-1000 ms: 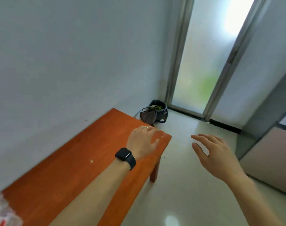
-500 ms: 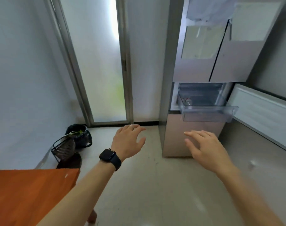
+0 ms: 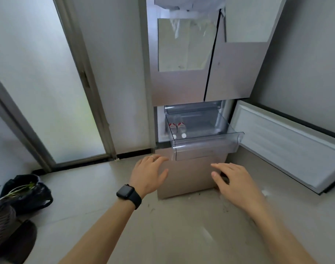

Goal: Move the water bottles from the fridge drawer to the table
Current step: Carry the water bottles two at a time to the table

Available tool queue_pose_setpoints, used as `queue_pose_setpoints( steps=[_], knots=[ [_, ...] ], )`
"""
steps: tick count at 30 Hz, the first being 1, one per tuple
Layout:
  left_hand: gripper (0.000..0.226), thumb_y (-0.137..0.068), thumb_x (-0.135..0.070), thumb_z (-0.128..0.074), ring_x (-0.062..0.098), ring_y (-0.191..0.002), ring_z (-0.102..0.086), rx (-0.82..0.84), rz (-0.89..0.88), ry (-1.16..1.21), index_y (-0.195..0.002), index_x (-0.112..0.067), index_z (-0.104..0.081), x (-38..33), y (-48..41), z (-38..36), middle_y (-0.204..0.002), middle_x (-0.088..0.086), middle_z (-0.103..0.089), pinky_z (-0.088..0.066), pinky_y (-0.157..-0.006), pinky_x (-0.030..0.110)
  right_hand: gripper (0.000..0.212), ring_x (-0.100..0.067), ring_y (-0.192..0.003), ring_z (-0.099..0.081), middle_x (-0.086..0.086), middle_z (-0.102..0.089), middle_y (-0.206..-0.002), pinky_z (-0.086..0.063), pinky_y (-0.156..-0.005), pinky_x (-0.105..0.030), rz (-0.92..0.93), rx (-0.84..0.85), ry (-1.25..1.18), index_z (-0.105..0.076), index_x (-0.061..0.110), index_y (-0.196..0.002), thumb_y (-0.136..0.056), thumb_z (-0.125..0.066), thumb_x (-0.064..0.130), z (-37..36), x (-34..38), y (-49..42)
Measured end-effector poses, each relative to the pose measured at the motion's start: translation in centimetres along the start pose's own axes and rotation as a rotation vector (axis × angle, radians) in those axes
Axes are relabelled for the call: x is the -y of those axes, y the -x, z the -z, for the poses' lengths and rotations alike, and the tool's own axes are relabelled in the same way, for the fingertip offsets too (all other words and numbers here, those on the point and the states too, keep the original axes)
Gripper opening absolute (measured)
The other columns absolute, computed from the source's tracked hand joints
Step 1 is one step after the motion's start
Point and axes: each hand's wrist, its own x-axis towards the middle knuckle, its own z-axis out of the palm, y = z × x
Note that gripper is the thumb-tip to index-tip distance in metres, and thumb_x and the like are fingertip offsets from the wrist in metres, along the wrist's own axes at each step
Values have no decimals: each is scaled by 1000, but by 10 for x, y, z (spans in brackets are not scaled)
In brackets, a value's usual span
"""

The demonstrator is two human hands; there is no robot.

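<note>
Two clear water bottles (image 3: 177, 127) with red labels and white caps lie side by side at the left end of a transparent fridge drawer (image 3: 206, 145), which is pulled out of the fridge (image 3: 181, 86). My left hand (image 3: 149, 174), with a black watch on its wrist and a ring, is stretched forward with spread fingers just below and left of the drawer. My right hand (image 3: 233, 180) reaches forward below the drawer's front, fingers straight. Both hands hold nothing. The table is out of view.
The open fridge door (image 3: 288, 147) swings out on the right. A frosted glass door (image 3: 48, 82) stands on the left. A black bag with greens (image 3: 25, 193) and a dark basket (image 3: 0, 220) sit on the floor at the left.
The view turned from the orange table to the fridge and came closer. Both empty hands moved forward toward the pulled-out drawer; the bottles now show clearly.
</note>
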Motion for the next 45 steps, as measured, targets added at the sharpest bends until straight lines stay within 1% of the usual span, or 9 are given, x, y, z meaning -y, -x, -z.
queue_pose_setpoints(
  steps=[7, 16, 19, 24, 29, 33, 36, 40, 45],
  knots=[
    [45, -100, -45, -48, 21, -138, -41, 108, 4, 25, -144, -35, -46, 1, -114, -41, -149, -4, -47, -36, -113, 43, 57, -15, -129, -49, 21, -61, -128, -39, -110, -39, -46, 69, 9, -55, 41, -134, -92, -26, 67, -22, -52, -97],
    [48, -100, -43, -47, 18, -138, -39, 174, 49, 73, -147, -35, -41, -16, -233, -108, -151, -5, -44, -35, -115, 40, 51, -12, -134, -41, 17, -53, -139, -35, -112, -33, -8, 204, -16, -54, 38, -137, -96, -35, 60, -69, -115, -222],
    [48, -100, -41, -49, 19, -138, -39, 210, 133, 115, -147, -33, -42, -21, -272, -127, -151, -4, -43, -37, -114, 39, 56, -12, -133, -42, 16, -54, -139, -35, -113, -34, 35, 268, -27, -55, 37, -136, -93, -30, 63, -78, -132, -269],
    [46, -98, -38, -53, 22, -133, -45, 227, 296, 204, -142, -28, -50, -29, -335, -155, -147, -1, -48, -44, -106, 37, 43, -14, -134, -42, 12, -53, -142, -34, -111, -32, 94, 363, -71, -53, 31, -139, -100, -45, 49, -90, -152, -341],
    [50, -96, -36, -55, 29, -134, -44, 246, 547, 395, -145, -25, -47, -29, -393, -178, -148, 7, -46, -39, -111, 38, 41, -24, -127, -51, 1, -59, -138, -39, -106, -34, 89, 490, -143, -56, 27, -135, -99, -51, 44, -118, -157, -410],
    [56, -97, -33, -58, 32, -132, -48, 230, 831, 703, -148, -17, -42, -12, -429, -196, -147, 12, -43, -39, -109, 35, 40, -22, -120, -59, -1, -63, -132, -45, -98, -29, -16, 624, -229, -57, 21, -133, -97, -57, 39, -153, -151, -456],
    [59, -94, -29, -58, 35, -131, -48, 186, 1027, 888, -148, -16, -39, 4, -445, -213, -147, 14, -47, -41, -110, 41, 38, -17, -111, -60, -1, -63, -123, -42, -90, -24, -221, 753, -434, -55, 14, -132, -98, -59, 32, -178, -143, -481],
    [74, -88, -41, -52, 39, -137, -42, 166, 1117, 973, -156, -21, -29, 21, -462, -238, -152, 18, -41, -37, -113, 53, 12, -23, -108, -58, -4, -61, -110, -42, -87, -31, -444, 756, -650, -59, 15, -110, -99, -55, 17, -204, -136, -506],
    [67, -97, -22, -52, 40, -135, -43, 120, 1190, 992, -157, -15, -22, 30, -480, -244, -152, 19, -41, -37, -112, 49, 11, -21, -107, -56, -4, -61, -109, -46, -98, -41, -762, 772, -892, -59, 18, -105, -100, -50, 13, -216, -129, -522]
  ],
)
